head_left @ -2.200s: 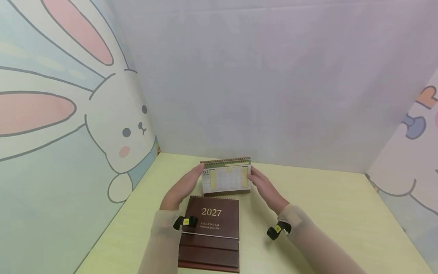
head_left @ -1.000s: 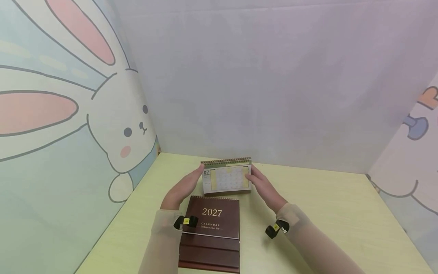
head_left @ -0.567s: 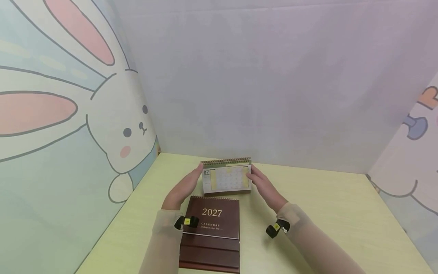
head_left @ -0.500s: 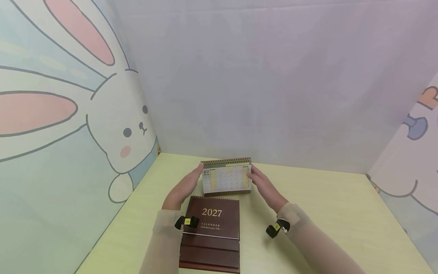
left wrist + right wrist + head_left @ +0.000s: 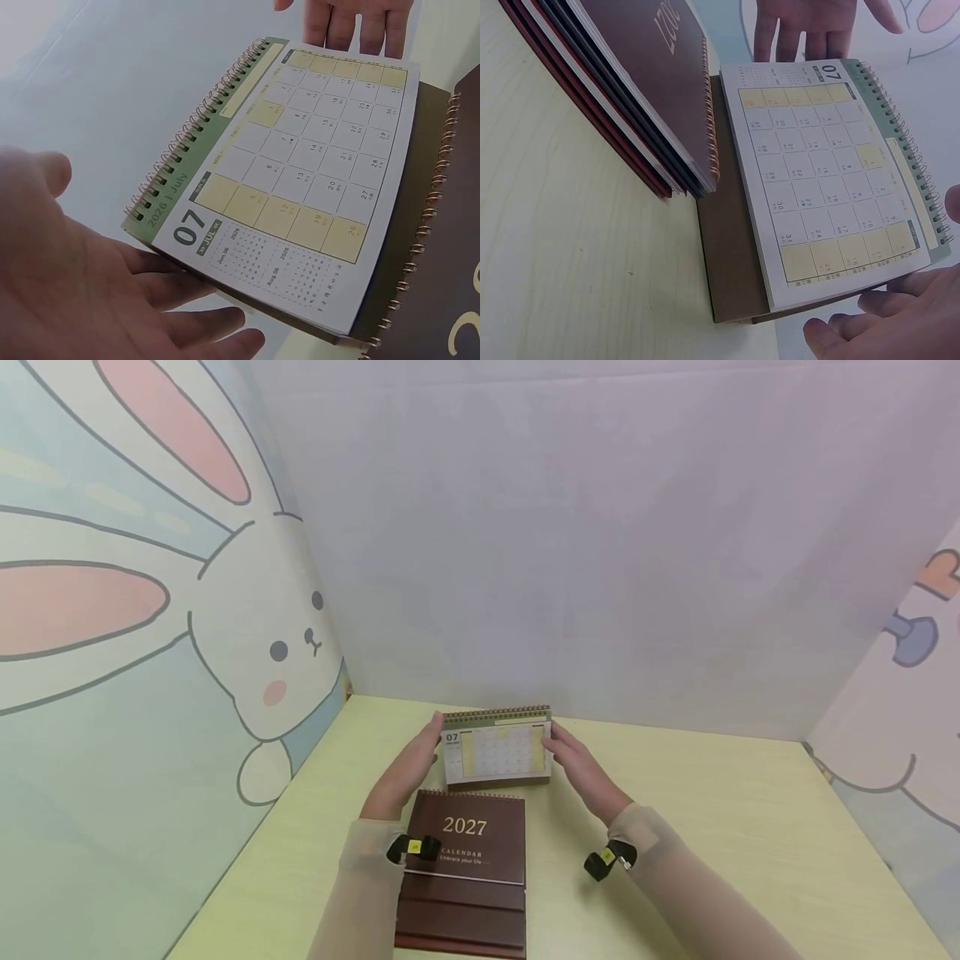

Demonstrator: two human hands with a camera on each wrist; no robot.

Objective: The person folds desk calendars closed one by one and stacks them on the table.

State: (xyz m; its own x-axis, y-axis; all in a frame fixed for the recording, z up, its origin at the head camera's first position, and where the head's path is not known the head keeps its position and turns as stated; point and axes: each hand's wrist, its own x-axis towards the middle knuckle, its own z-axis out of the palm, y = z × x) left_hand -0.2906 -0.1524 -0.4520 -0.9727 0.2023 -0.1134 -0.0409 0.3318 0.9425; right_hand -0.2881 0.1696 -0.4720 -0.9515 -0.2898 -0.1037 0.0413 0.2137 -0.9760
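Observation:
A spiral-bound desk calendar (image 5: 498,752) turned to July 2026 stands at the back of the table, its white and yellow page tilted back. At its left edge is my left hand (image 5: 405,770), fingers extended and thumb raised off the page; in the left wrist view the fingertips (image 5: 225,322) lie by the calendar's side edge. My right hand (image 5: 588,774) is at the opposite edge, its fingers (image 5: 900,304) loosely extended against or just beside the side and the thumb apart. Whether either hand actually touches the calendar is hard to tell.
Nearer the front lies a stack of dark brown calendars, the top one a 2027 calendar (image 5: 465,839), its spiral edge close to the standing calendar's base. A pale yellow table (image 5: 712,827) extends to the right. A grey-white wall (image 5: 570,543) rises behind.
My left thumb has come off the calendar's front left edge, and the left hand has straightened and turned slightly. The right hand and the calendar are almost unmoved.

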